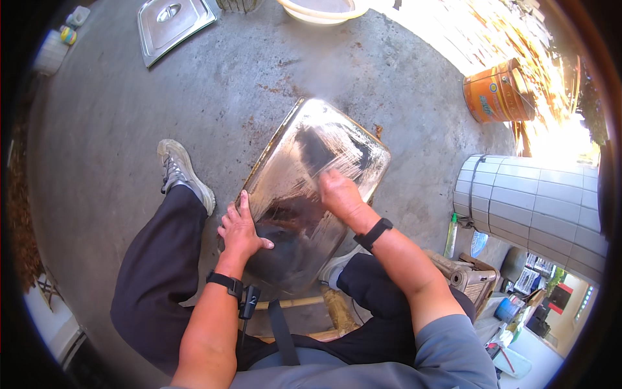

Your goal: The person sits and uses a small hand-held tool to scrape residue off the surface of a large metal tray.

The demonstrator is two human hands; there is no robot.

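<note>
A rectangular metal pan (278, 188) stands tilted between my legs, with a broad face toward me. Dark soot covers its lower part; bright scraped streaks cross the upper part. My left hand (240, 230) grips its left edge, fingers spread over the side and thumb on the face. My right hand (342, 198) is closed against the middle right of that face. Whatever its fingers hold is hidden under them.
On the concrete floor lie a steel lid (172, 23) at the far left and a pale basin (322, 13) at the far middle. An orange bucket (495, 94) stands far right, beyond a white-tiled pillar (525, 201). A green-capped bottle (451, 236) is beside the pillar.
</note>
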